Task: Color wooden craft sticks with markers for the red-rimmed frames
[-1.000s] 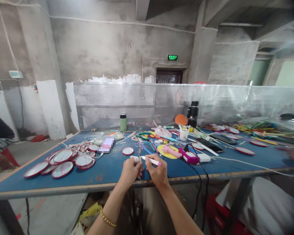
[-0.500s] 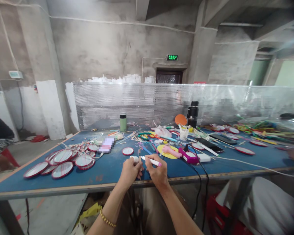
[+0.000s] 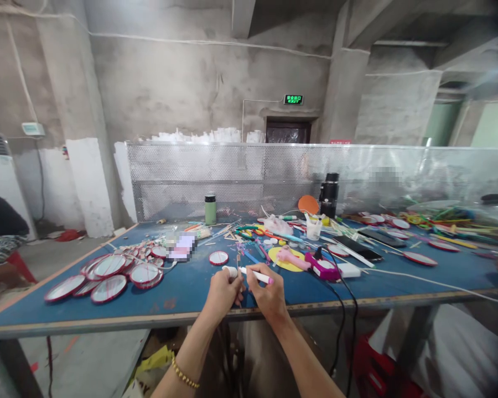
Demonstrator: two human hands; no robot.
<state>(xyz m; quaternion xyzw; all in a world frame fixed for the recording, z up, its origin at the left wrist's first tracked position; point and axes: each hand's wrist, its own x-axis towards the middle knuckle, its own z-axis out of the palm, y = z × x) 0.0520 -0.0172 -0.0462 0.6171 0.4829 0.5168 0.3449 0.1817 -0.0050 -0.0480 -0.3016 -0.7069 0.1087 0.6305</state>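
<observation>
L hand (image 3: 223,290) closed on stick (image 3: 238,264) + small white piece (image 3: 231,271). R hand (image 3: 268,293) grips pen (image 3: 255,274), tip pink. Hands touching, over blue table (image 3: 182,290) edge.

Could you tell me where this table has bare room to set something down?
Bare top lies between the discs and the left hand, and along the near edge between the right hand and the white cord. The middle and back are crowded: sticks, phone, glue gun.

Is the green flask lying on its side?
No, the green cylindrical flask stands upright on the blue worktable by the perforated metal screen.
</observation>
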